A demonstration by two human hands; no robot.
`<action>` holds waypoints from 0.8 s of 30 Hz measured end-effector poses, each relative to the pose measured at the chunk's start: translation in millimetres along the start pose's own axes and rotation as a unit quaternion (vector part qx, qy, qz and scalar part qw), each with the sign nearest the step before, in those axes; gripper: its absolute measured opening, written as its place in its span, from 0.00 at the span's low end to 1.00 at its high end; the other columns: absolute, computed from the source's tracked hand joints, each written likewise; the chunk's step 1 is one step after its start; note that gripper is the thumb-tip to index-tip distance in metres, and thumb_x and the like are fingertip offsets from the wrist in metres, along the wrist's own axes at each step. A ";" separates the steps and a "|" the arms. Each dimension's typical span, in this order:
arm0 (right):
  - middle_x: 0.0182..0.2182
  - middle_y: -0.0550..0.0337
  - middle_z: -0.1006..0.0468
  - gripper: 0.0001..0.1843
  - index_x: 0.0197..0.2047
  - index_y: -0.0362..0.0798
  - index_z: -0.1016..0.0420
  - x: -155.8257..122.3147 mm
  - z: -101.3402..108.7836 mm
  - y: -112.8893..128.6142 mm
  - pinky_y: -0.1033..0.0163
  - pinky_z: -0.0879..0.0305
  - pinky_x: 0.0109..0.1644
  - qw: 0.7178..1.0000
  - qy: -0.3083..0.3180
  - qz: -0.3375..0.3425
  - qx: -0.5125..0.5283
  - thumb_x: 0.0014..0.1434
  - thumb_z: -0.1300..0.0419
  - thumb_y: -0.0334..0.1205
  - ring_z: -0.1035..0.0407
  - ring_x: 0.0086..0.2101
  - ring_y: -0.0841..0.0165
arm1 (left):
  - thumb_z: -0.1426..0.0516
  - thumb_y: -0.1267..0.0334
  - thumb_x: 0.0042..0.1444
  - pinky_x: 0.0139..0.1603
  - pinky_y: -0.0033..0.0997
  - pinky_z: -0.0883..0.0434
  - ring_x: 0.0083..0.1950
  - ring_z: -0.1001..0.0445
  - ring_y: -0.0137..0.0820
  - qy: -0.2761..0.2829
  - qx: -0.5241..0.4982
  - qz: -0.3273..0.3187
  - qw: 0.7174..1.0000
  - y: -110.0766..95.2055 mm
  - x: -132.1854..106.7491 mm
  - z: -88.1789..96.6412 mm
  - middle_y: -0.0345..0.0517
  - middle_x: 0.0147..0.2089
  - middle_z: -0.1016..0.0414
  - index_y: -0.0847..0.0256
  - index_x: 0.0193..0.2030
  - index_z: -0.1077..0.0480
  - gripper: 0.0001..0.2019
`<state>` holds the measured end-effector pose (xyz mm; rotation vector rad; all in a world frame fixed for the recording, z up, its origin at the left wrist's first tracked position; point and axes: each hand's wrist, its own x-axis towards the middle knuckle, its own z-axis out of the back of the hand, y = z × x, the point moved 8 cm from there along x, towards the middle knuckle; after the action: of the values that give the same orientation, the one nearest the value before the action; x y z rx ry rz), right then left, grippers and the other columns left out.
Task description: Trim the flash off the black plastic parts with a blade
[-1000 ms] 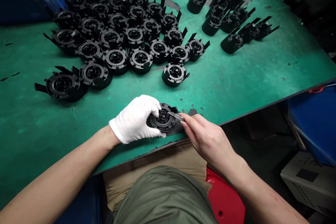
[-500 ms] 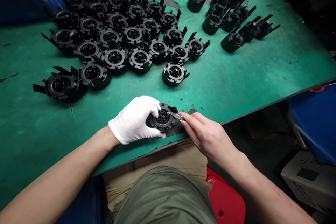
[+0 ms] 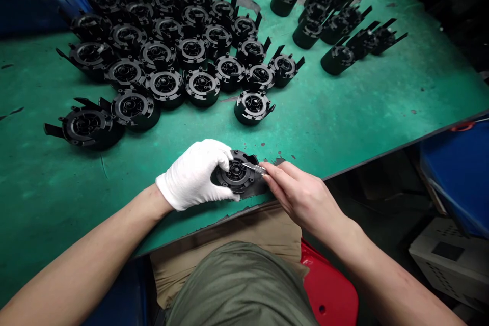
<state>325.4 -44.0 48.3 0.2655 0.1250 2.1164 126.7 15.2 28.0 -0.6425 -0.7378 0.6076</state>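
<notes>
1. Black round part [image 3: 236, 170]: on the desk [image 3: 344, 127] by its near edge, face up; taken as the clock's centre, with twelve pointing away from the person.
2. Left hand [image 3: 198, 174]: gloved, at nine o'clock, its fingers curled around the part's rim, gripping it.
3. Right hand [image 3: 301, 191]: bare, near four o'clock, fingers pinching a slim metal blade [image 3: 256, 168]; its tip is at the part's face, so work here seems under way, unfinished.
4. Lone black piece [image 3: 252, 106]: between twelve and one.
5. Large black cluster [image 3: 164, 84]: ten to twelve; smaller group [image 3: 338, 60]: one to two. Which pieces are done or left cannot be told.
</notes>
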 end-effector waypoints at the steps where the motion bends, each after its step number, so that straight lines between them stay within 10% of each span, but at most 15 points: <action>1: 0.40 0.56 0.19 0.16 0.66 0.46 0.26 0.5 0.5 0.5 0.64 0.32 0.37 1.000 0.001 0.000 -0.011 0.82 0.47 0.40 0.24 0.34 0.70 | 0.20 0.46 0.47 0.53 0.46 0.21 0.53 0.17 0.45 0.001 -0.002 0.003 1.000 0.5 -0.1 -0.2 0.50 0.49 0.17 0.55 0.43 0.33 0.30; 24: 0.32 0.61 0.24 0.12 0.60 0.48 0.24 14.1 10.7 -1.2 0.60 0.44 0.32 0.988 0.009 0.109 -0.107 0.80 0.46 0.37 0.31 0.31 0.69 | 0.20 0.45 0.45 0.52 0.44 0.21 0.51 0.18 0.43 -0.004 -0.019 -0.007 1.000 0.5 0.6 1.9 0.49 0.48 0.18 0.55 0.42 0.33 0.32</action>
<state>321.7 -31.6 60.5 0.1367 -0.1252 2.3278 125.5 16.6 29.1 -0.6705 -0.7630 0.5853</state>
